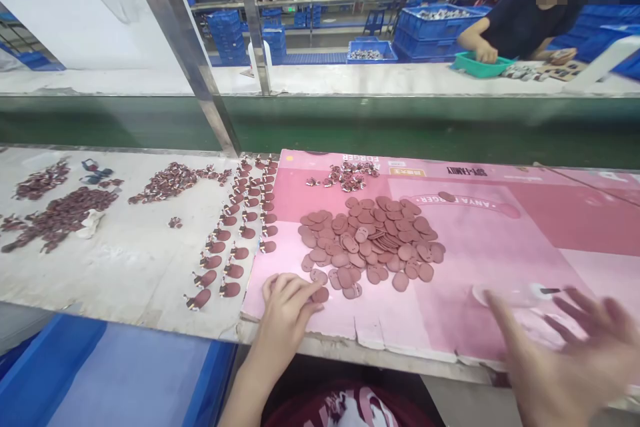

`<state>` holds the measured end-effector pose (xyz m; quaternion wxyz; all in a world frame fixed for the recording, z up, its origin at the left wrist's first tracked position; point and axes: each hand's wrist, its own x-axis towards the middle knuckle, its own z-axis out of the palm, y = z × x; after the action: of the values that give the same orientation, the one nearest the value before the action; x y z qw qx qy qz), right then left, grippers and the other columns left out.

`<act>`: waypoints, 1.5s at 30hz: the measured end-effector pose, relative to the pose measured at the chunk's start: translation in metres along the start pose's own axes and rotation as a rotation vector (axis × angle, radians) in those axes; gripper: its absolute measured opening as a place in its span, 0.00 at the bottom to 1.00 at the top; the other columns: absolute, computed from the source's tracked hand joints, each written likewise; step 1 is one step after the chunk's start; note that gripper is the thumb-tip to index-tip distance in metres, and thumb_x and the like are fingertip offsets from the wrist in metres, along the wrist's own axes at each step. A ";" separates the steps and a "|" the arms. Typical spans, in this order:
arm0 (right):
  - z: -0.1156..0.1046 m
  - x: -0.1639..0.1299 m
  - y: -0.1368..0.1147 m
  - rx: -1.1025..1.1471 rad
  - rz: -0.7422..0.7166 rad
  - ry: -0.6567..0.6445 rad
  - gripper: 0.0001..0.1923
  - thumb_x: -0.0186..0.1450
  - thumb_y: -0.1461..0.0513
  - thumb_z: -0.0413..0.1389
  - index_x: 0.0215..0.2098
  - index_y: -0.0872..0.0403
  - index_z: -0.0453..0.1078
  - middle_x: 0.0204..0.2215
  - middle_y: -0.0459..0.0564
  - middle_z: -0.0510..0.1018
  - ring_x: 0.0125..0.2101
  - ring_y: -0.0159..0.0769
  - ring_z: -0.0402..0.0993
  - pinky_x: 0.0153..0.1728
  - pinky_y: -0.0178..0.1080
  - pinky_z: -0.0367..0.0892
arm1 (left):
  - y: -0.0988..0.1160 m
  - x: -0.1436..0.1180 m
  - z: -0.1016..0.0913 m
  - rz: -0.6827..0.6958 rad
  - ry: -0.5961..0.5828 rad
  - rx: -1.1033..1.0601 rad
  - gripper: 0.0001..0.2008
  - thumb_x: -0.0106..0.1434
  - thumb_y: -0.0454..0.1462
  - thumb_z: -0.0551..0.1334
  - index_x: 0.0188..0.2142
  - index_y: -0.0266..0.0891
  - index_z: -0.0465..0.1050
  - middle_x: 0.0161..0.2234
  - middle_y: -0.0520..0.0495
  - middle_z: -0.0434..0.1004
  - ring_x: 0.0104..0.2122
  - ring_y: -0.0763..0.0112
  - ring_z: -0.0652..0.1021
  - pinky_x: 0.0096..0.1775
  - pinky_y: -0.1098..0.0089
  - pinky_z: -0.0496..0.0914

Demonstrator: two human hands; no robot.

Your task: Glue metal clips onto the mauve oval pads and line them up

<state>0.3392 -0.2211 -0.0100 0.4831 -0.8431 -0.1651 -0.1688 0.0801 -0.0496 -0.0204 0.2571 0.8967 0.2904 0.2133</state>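
Matt brown leather-like ovals (pixel 373 243) lay on glossy pink cardboard sheet (pixel 500 247), w/ rough whitish surface (pixel 135 260) beside & shiny metal post (pixel 195 60).

The left hand (pixel 289 303) is lying palm down, its forearm coming up from the lower edge, wrist straight, fingers (pixel 300 288) held together and pointing up and to the right, slightly curled at the tips. The right hand (pixel 565 347) is hovering low at the right, palm down, fingers spread wide apart and blurring, gripping nothing.
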 end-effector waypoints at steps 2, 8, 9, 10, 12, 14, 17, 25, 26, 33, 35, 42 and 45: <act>0.003 -0.003 -0.025 0.026 -0.122 0.211 0.40 0.48 0.49 0.66 0.56 0.52 0.63 0.45 0.64 0.75 0.42 0.56 0.75 0.34 0.52 0.71 | 0.001 0.000 0.001 -0.020 0.030 -0.020 0.17 0.62 0.28 0.62 0.49 0.44 0.72 0.35 0.52 0.78 0.41 0.66 0.72 0.49 0.61 0.57; 0.074 0.023 -0.111 -0.298 -0.184 -0.822 0.21 0.66 0.49 0.48 0.42 0.53 0.74 0.32 0.53 0.80 0.35 0.43 0.77 0.33 0.40 0.69 | 0.000 -0.002 0.004 -0.043 0.066 -0.076 0.13 0.60 0.29 0.64 0.44 0.44 0.75 0.34 0.51 0.79 0.39 0.65 0.74 0.48 0.59 0.59; 0.094 0.029 -0.123 -0.350 -0.210 -0.881 0.20 0.67 0.50 0.47 0.38 0.54 0.76 0.31 0.53 0.80 0.36 0.43 0.77 0.35 0.40 0.68 | -0.001 -0.002 0.005 -0.050 0.074 -0.080 0.12 0.60 0.30 0.65 0.43 0.43 0.75 0.33 0.51 0.79 0.39 0.65 0.74 0.49 0.58 0.59; 0.114 0.035 -0.132 -0.383 -0.225 -0.907 0.22 0.68 0.51 0.46 0.33 0.55 0.76 0.28 0.55 0.79 0.35 0.44 0.77 0.36 0.41 0.68 | -0.001 -0.002 0.005 -0.057 0.082 -0.083 0.12 0.59 0.30 0.65 0.42 0.43 0.75 0.33 0.51 0.79 0.38 0.65 0.74 0.49 0.57 0.59; 0.151 0.043 -0.148 -0.463 -0.230 -0.925 0.20 0.67 0.52 0.50 0.31 0.58 0.75 0.29 0.59 0.78 0.37 0.46 0.76 0.39 0.43 0.68 | -0.001 -0.003 0.006 -0.068 0.097 -0.092 0.11 0.58 0.30 0.66 0.41 0.43 0.76 0.32 0.51 0.79 0.38 0.64 0.75 0.50 0.56 0.60; 0.178 0.047 -0.159 -0.519 -0.229 -0.923 0.17 0.67 0.53 0.53 0.38 0.60 0.73 0.38 0.59 0.77 0.41 0.44 0.74 0.42 0.45 0.68 | 0.000 -0.003 0.005 -0.074 0.108 -0.102 0.11 0.57 0.30 0.67 0.40 0.42 0.76 0.32 0.51 0.79 0.38 0.64 0.75 0.50 0.55 0.60; 0.198 0.048 -0.166 -0.561 -0.220 -0.945 0.18 0.67 0.55 0.55 0.50 0.58 0.68 0.47 0.54 0.73 0.45 0.39 0.72 0.45 0.47 0.69 | 0.003 -0.003 0.003 -0.077 0.095 -0.109 0.12 0.57 0.29 0.67 0.41 0.40 0.76 0.32 0.50 0.79 0.38 0.64 0.75 0.50 0.55 0.60; 0.207 0.046 -0.164 -0.431 -0.197 -1.006 0.17 0.67 0.57 0.55 0.52 0.55 0.66 0.50 0.54 0.71 0.46 0.40 0.71 0.45 0.47 0.70 | 0.003 -0.005 0.004 -0.063 0.097 -0.092 0.13 0.61 0.30 0.64 0.45 0.44 0.75 0.34 0.49 0.77 0.40 0.64 0.73 0.51 0.56 0.60; 0.207 0.046 -0.164 -0.397 -0.187 -1.004 0.17 0.67 0.57 0.55 0.52 0.55 0.67 0.50 0.54 0.71 0.46 0.40 0.71 0.46 0.47 0.70 | 0.003 -0.006 0.004 -0.063 0.096 -0.091 0.14 0.61 0.30 0.63 0.46 0.44 0.75 0.34 0.49 0.77 0.40 0.64 0.73 0.50 0.56 0.60; 0.158 0.031 -0.151 -0.006 -0.015 -1.038 0.09 0.61 0.66 0.57 0.40 0.59 0.73 0.35 0.54 0.81 0.39 0.41 0.78 0.42 0.39 0.72 | 0.004 -0.004 0.001 -0.086 0.071 -0.110 0.16 0.61 0.31 0.63 0.48 0.45 0.74 0.34 0.49 0.79 0.40 0.64 0.74 0.50 0.55 0.60; 0.132 0.018 -0.141 0.102 0.060 -1.092 0.11 0.61 0.65 0.55 0.41 0.60 0.73 0.33 0.54 0.82 0.36 0.40 0.80 0.38 0.38 0.74 | 0.005 -0.003 0.000 -0.102 0.055 -0.130 0.15 0.60 0.31 0.64 0.47 0.44 0.75 0.34 0.49 0.79 0.40 0.63 0.74 0.50 0.55 0.60; 0.068 -0.034 -0.113 0.503 0.506 -1.239 0.20 0.47 0.53 0.67 0.33 0.56 0.74 0.29 0.57 0.82 0.33 0.46 0.81 0.34 0.42 0.76 | 0.007 -0.002 0.001 -0.145 0.087 -0.182 0.11 0.58 0.33 0.68 0.42 0.42 0.77 0.33 0.50 0.81 0.38 0.65 0.75 0.51 0.56 0.58; 0.058 -0.055 -0.110 0.524 0.524 -1.217 0.23 0.46 0.49 0.68 0.32 0.56 0.74 0.29 0.56 0.81 0.33 0.47 0.80 0.36 0.45 0.76 | 0.007 -0.002 0.001 -0.162 0.083 -0.186 0.10 0.58 0.34 0.68 0.41 0.43 0.78 0.33 0.50 0.81 0.38 0.65 0.75 0.51 0.57 0.58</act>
<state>0.2492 -0.1246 0.0221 0.5168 -0.6559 -0.2324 0.4987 0.0825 -0.0560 -0.0179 0.3435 0.8330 0.3511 0.2547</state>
